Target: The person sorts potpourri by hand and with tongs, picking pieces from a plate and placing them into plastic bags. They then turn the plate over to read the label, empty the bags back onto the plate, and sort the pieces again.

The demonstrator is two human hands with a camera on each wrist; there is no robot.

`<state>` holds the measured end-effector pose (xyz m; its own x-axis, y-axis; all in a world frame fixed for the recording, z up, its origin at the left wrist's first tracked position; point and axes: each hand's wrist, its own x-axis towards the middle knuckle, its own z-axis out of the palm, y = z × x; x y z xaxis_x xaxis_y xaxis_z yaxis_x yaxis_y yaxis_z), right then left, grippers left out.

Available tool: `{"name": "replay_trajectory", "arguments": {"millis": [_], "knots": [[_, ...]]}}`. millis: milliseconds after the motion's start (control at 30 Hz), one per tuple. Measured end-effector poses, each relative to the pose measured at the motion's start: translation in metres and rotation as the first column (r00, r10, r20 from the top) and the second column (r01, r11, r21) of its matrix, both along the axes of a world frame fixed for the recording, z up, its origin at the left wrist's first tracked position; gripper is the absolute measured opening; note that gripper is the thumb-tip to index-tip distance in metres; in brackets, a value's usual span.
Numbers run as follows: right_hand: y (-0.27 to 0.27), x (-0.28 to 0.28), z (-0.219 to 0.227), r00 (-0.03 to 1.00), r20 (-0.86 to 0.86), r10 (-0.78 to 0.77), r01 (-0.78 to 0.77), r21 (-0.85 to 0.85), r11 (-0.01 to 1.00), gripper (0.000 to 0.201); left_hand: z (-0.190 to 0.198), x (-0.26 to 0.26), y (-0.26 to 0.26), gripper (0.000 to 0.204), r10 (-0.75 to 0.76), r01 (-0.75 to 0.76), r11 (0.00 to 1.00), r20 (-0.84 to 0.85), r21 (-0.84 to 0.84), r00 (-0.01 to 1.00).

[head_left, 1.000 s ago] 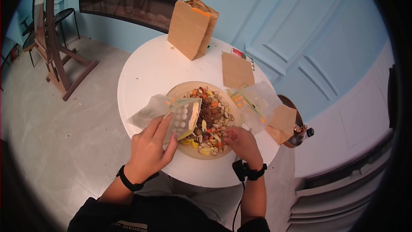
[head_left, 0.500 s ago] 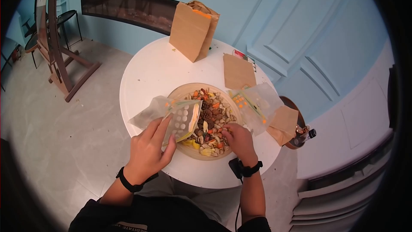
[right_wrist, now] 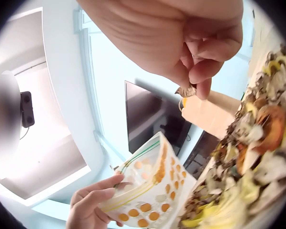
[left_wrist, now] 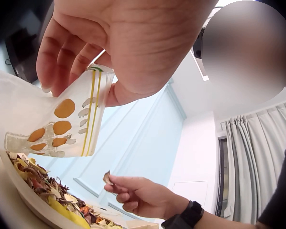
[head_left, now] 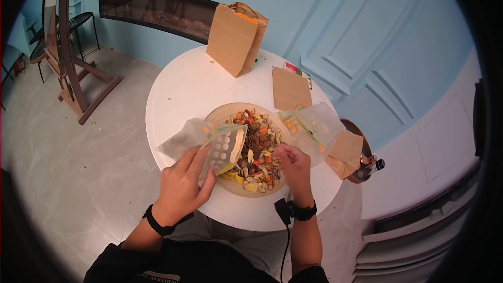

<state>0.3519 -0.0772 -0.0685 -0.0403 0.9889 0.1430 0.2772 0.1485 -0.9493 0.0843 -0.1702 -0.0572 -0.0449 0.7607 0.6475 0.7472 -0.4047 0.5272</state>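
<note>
Left hand [head_left: 183, 183] has its fingers on the zip pouch [head_left: 222, 149], thumb at the mouth, which gapes in the right wrist view. Pouch sits over the left side of the bowl [head_left: 222, 108], near the close edge of the desk [head_left: 175, 89]. Right hand [head_left: 297, 170] has fingers narrow, pinching one dried piece [right_wrist: 187, 91] above the bowl's right side. My read: keep the pinch light, piece looks brittle. Hold the mouth wide and steady, travel low over the bowl so drops land inside, and release past the zip lips so flakes don't foul the seal.
</note>
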Motion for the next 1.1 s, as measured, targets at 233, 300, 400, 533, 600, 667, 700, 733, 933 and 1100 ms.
{"name": "replay_trajectory", "arguments": {"millis": [233, 300, 400, 533, 600, 667, 700, 733, 933, 1100], "knots": [[-0.026, -0.079, 0.018, 0.967, 0.004, 0.256, -0.256, 0.026, 0.966, 0.028, -0.002, 0.003, 0.001, 0.042, -0.022, 0.022, 1.000, -0.009, -0.002, 1.000], [-0.027, -0.090, 0.022, 0.968, 0.005, 0.251, -0.251, 0.049, 0.967, 0.027, -0.001, 0.001, 0.000, 0.043, -0.027, 0.028, 0.999, 0.024, -0.024, 0.999], [-0.021, -0.085, 0.015, 0.986, 0.006, 0.164, -0.164, 0.125, 0.979, 0.029, -0.001, -0.007, -0.002, 0.045, -0.006, 0.010, 0.998, 0.073, -0.063, 0.997], [0.008, -0.054, 0.020, 0.996, -0.047, 0.081, -0.074, 0.126, 0.989, 0.025, -0.010, -0.020, 0.008, 0.049, 0.058, -0.061, 0.998, 0.152, 0.019, 0.987], [0.040, -0.029, 0.019, 0.995, -0.074, 0.059, -0.051, 0.115, 0.992, 0.026, -0.005, -0.025, 0.015, 0.052, 0.084, -0.087, 0.996, 0.169, 0.006, 0.982], [0.080, -0.003, 0.006, 0.994, 0.109, 0.001, -0.021, 0.185, 0.983, 0.028, 0.002, -0.030, 0.025, 0.053, 0.122, -0.126, 0.992, 0.172, 0.014, 0.978], [0.090, 0.004, 0.010, 0.980, 0.197, -0.035, -0.010, 0.223, 0.975, 0.029, 0.002, -0.034, 0.031, 0.055, 0.127, -0.133, 0.991, 0.143, 0.035, 0.982], [0.096, 0.009, 0.012, 0.963, 0.259, -0.069, 0.015, 0.206, 0.979, 0.029, 0.003, -0.039, 0.037, 0.056, 0.135, -0.141, 0.989, 0.108, 0.052, 0.985], [0.132, 0.014, 0.010, 0.827, 0.562, -0.031, -0.023, 0.089, 0.996, 0.030, 0.012, -0.053, 0.039, 0.057, 0.234, -0.228, 0.966, -0.034, 0.123, 0.972], [0.145, 0.007, 0.003, 0.786, 0.617, 0.031, -0.098, 0.076, 0.992, 0.027, 0.003, -0.043, 0.026, 0.057, 0.256, -0.251, 0.965, -0.069, 0.072, 0.964]]}}
